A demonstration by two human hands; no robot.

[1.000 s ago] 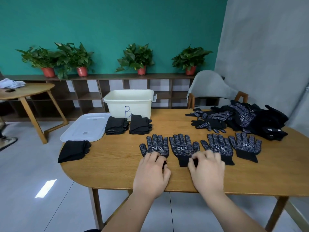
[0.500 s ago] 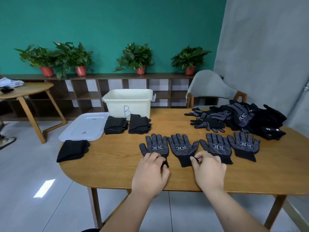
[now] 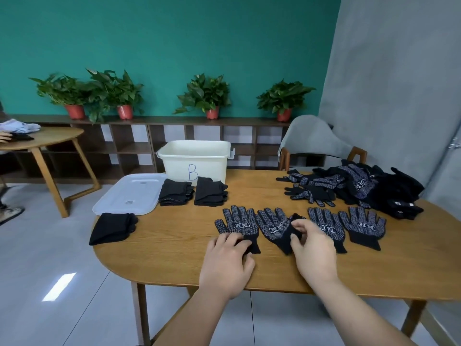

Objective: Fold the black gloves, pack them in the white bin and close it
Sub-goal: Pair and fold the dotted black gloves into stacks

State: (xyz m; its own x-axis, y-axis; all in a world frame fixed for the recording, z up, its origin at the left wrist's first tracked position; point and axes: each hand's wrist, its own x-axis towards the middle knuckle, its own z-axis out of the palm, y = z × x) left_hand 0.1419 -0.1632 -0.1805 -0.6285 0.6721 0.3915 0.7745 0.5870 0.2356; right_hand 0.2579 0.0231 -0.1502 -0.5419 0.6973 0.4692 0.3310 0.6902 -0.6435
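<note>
Black folded stacks wait beyond our left hand, which we press flat on a glove cuff, while our right hand pinches the next glove, white bin open.

A row of four black gloves with white dots lies flat near the front of the tabletop, fingers pointing away. The second glove from the left has its right edge lifted and turned over. Folded glove stacks lie before the open white bin marked "B", its lid lies flat on its left, and a loose glove pile lies far right.
</note>
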